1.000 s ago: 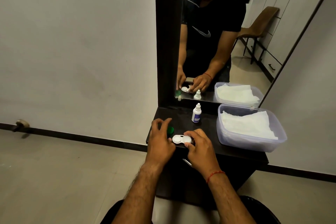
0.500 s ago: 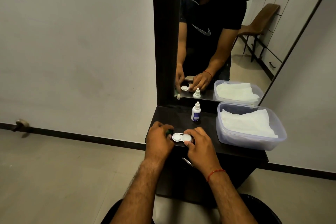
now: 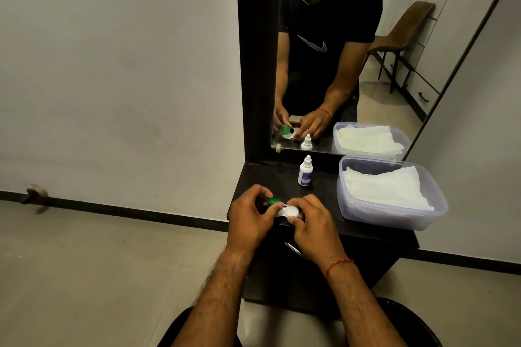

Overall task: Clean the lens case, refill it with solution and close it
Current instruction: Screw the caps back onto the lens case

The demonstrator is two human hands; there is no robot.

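The white lens case (image 3: pixel 290 211) lies near the front edge of the dark counter (image 3: pixel 324 194). My right hand (image 3: pixel 313 227) pinches its right side, where a white cap sits on. My left hand (image 3: pixel 251 218) holds the green cap (image 3: pixel 274 201) between fingers and thumb, over the case's left well. That well is hidden behind my fingers. A small white solution bottle (image 3: pixel 305 171) with a blue label stands upright behind the case, capped.
A clear plastic tub (image 3: pixel 394 214) with white tissues sits on the counter's right. A mirror (image 3: pixel 338 51) rises behind the counter and reflects my hands and the bottle. A metal drawer handle (image 3: pixel 293 249) sticks out below the counter edge.
My left hand closed on the green cap that lay left of the case and brought it rightward over the case's left side. My right hand kept its hold.
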